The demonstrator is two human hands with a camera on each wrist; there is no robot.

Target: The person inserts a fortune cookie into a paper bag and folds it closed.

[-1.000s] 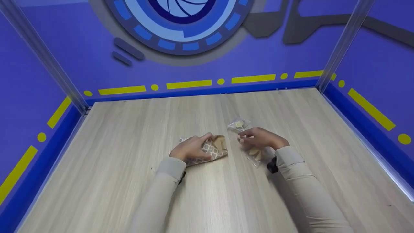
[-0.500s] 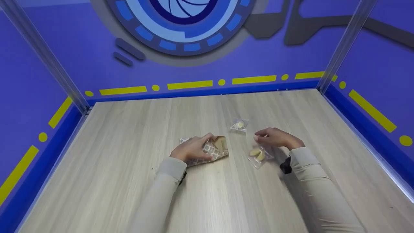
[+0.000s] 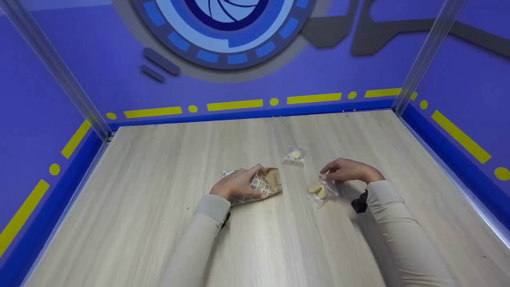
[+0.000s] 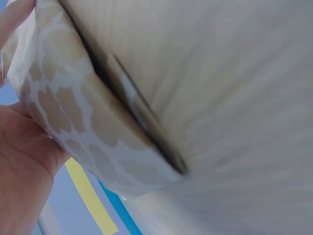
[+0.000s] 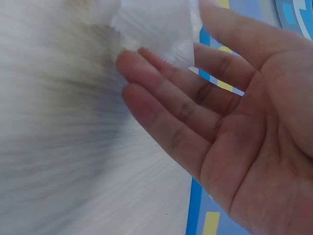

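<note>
My left hand (image 3: 236,184) grips a paper bag (image 3: 261,185) with a brown and white giraffe-like pattern, lying on the table with its brown inside showing at the right end. The left wrist view shows the bag's mouth (image 4: 132,105) slightly parted. On the right, my right hand (image 3: 352,171) pinches the edge of a clear wrapper holding a fortune cookie (image 3: 318,191). Up close, the wrapper (image 5: 159,29) sits between thumb and fingertips, while the lower fingers stay extended. A second small clear packet (image 3: 295,154) with something pale inside lies farther back, between the hands.
The wood-grain table (image 3: 167,159) meets blue-purple walls (image 3: 239,91) with yellow markings at the back and both sides. Metal corner posts (image 3: 422,59) stand at the back corners.
My right hand has moved right, away from the farther packet, to the edge of the fortune cookie's wrapper, and pinches it. My left hand and the bag have stayed in place.
</note>
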